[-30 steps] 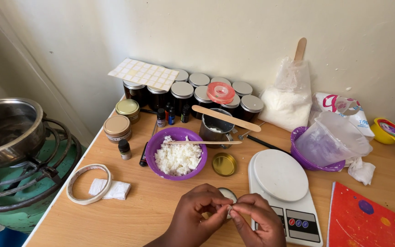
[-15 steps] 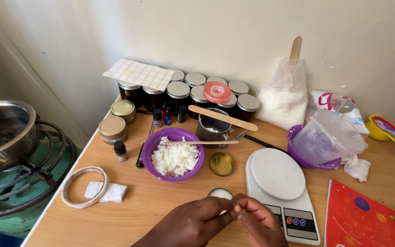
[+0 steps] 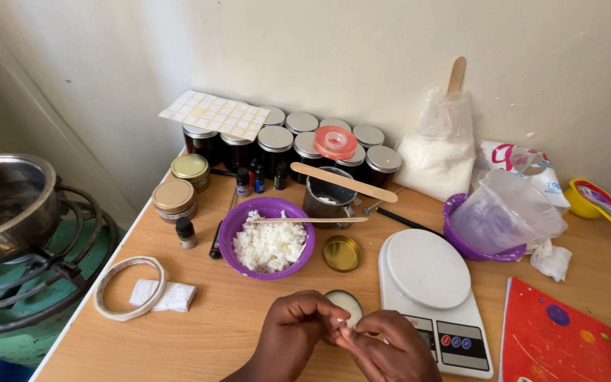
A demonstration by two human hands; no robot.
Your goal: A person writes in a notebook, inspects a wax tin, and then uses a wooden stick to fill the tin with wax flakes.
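My left hand [image 3: 295,334] and my right hand [image 3: 387,348] meet at the table's front edge, fingertips pinched together on a tiny white piece [image 3: 341,323]. Just behind them stands a small open tin [image 3: 348,303] with a pale inside, partly hidden by my fingers. Its gold lid [image 3: 341,253] lies a little farther back. A purple bowl [image 3: 238,230] of white flakes sits left of the lid, with a thin wooden stick [image 3: 312,220] laid across its rim.
A white kitchen scale [image 3: 429,272] stands to the right, a red notebook [image 3: 560,339] beyond it. Dark lidded jars [image 3: 277,141] line the wall. A metal cup [image 3: 327,201] carries a wooden spatula. A tape ring [image 3: 125,286] and a pot [image 3: 5,201] on a burner lie left.
My hands have dropped lower in view and stay pinched together on the tiny piece. The camera has shifted slightly; the things on the table have not moved.
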